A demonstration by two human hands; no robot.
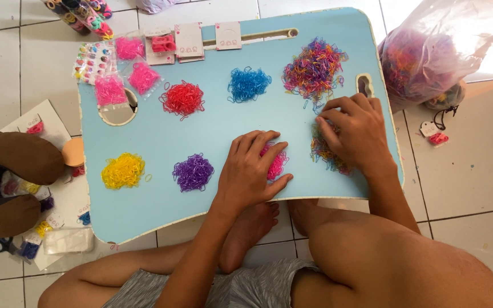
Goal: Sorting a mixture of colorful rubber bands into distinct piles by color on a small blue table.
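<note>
Left hand lies flat, fingers spread, hiding most of a pink band pile; right hand, fingers curled, covers a mixed-colour pile beneath it.

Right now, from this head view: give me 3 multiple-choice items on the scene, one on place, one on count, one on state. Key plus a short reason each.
1. Where does the yellow pile of bands lie on the blue lap table?
A. near-left part
B. far-right corner
C. under the right hand

2. How many single-colour piles lie uncovered by hands?
A. two
B. four
C. six

3. What is the left hand doing?
A. lifted clear of the table
B. resting on the pink pile
C. holding the plastic bag

Key:
1 A, it sits left of the purple pile, on the side nearest the person.
2 B, yellow, purple, red pile and blue pile.
3 B, its fingers cover the pink bands, while the right hand rests on the mixed bands.
</note>
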